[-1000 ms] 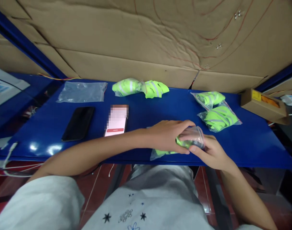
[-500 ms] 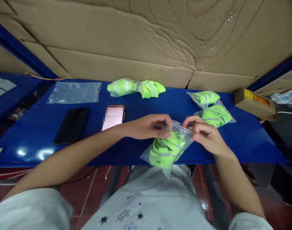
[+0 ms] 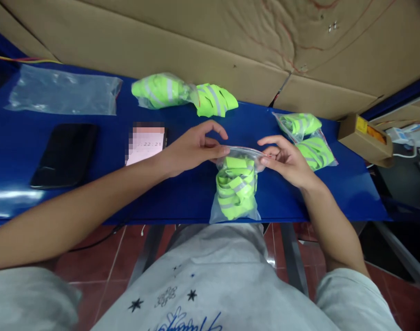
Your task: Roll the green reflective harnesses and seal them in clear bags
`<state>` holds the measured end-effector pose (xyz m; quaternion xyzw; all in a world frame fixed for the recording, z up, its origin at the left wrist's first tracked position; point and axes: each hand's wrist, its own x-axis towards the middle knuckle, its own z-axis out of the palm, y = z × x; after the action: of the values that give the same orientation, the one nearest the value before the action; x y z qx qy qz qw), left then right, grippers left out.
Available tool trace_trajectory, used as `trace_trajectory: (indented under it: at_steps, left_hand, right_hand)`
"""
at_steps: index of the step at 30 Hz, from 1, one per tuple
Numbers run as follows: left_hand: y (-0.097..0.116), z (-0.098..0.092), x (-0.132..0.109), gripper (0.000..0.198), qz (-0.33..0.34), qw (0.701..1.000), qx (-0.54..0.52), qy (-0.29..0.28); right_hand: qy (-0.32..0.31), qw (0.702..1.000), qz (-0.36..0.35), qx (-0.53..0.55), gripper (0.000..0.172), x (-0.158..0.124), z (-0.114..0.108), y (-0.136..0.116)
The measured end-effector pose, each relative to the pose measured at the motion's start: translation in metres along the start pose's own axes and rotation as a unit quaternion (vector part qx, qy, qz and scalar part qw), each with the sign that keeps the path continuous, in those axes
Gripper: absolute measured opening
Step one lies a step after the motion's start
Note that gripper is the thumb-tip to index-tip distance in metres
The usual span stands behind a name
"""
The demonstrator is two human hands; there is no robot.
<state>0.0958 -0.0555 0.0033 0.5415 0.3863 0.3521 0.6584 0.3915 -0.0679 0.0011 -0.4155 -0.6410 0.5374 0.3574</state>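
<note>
A clear zip bag (image 3: 215,214) lies near the front edge of the blue table, its zip end facing away from me. Inside it is a bundled neon-yellow reflective strap (image 3: 235,186) with grey stripes. My left hand (image 3: 199,147) pinches the left corner of the bag's top between thumb and fingers, with the index finger raised. At the right corner, my right hand (image 3: 284,161) grips the bag's edge, thumb nearest me and index finger lifted off. The top edge stretches between both hands.
Behind lie a bagged yellow bundle (image 3: 161,89) and a yellow strap bundle (image 3: 215,100). More bagged bundles (image 3: 313,151) and a cardboard box (image 3: 365,140) are at right. To the left are an empty clear bag (image 3: 65,94), a black phone-like device (image 3: 67,154) and a lit phone (image 3: 148,146).
The bag has gone from tilted and held up to lying straighter on the table edge. My hands have moved apart to its top corners. The view has shifted.
</note>
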Motion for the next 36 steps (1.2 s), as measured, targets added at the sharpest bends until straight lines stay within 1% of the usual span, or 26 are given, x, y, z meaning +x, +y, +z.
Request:
trace_trajectory:
  at_steps: [1,2,3,5,7,8,11,14,16,17,19,21,24,26,30,33,36]
  left_hand:
    - [-0.002,0.001,0.000,0.046,-0.022,0.999,-0.027,0.011]
    - [-0.004,0.002,0.000,0.046,-0.046,0.997,-0.052,0.013]
    - [-0.006,0.003,0.000,0.044,-0.070,0.995,-0.076,0.004]
    - [-0.009,0.003,0.001,0.038,-0.104,0.988,-0.106,-0.038]
    - [-0.011,0.001,0.002,0.032,-0.115,0.987,-0.097,-0.063]
    - [-0.011,-0.001,0.002,0.030,-0.112,0.989,-0.077,-0.059]
    - [-0.008,-0.010,0.006,0.025,-0.091,0.995,0.027,-0.023]
    - [-0.003,-0.017,0.009,0.022,-0.065,0.993,0.099,-0.009]
    - [-0.002,-0.017,0.009,0.020,-0.046,0.994,0.097,-0.006]
    - [-0.002,-0.015,0.009,0.019,-0.035,0.996,0.085,-0.007]
    - [-0.003,-0.008,0.006,0.019,-0.029,0.998,0.048,-0.011]
    - [-0.004,-0.002,0.003,0.020,-0.045,0.999,0.013,-0.009]
    - [-0.002,-0.001,0.002,0.022,-0.068,0.998,-0.013,-0.006]
    - [0.000,-0.004,0.003,0.023,-0.073,0.997,-0.006,-0.009]
    - [0.003,-0.011,0.006,0.022,-0.081,0.997,0.021,-0.004]
    - [0.003,-0.007,0.004,0.018,-0.063,0.997,0.032,0.012]
    - [0.003,0.000,0.002,0.013,-0.052,0.997,0.049,0.041]
  right_hand:
    - [0.010,1.000,0.019,0.019,0.057,0.001,0.002,0.001]
    - [0.016,0.998,0.044,0.030,0.058,0.001,0.003,0.001]
    - [0.019,0.997,0.071,0.032,0.056,0.003,0.003,0.001]
    - [0.013,0.993,0.118,0.023,0.054,0.004,0.001,-0.001]
    - [0.007,0.990,0.144,0.012,0.054,0.005,-0.004,-0.004]
    - [0.004,0.989,0.147,0.008,0.053,0.005,-0.007,-0.005]
    - [-0.003,0.991,0.132,0.000,0.050,0.003,-0.020,-0.005]
    - [0.028,0.995,0.095,-0.009,0.050,0.003,-0.030,-0.004]
    - [0.051,0.995,0.086,-0.014,0.051,0.003,-0.029,-0.004]
    - [0.050,0.995,0.090,-0.019,0.052,0.003,-0.025,-0.004]
    - [0.028,0.994,0.099,-0.030,0.054,0.003,-0.016,-0.005]
    - [0.009,0.995,0.087,-0.037,0.054,0.003,-0.006,-0.006]
    - [0.017,0.997,0.046,-0.058,0.052,0.002,0.000,-0.007]
    - [0.017,0.995,0.034,-0.089,0.053,0.001,-0.002,-0.008]
    - [0.005,0.992,0.036,-0.124,0.052,-0.001,-0.007,-0.012]
    - [0.028,0.991,0.021,-0.126,0.048,-0.002,-0.006,-0.011]
    - [0.055,0.991,-0.006,-0.125,0.047,-0.001,-0.002,-0.008]
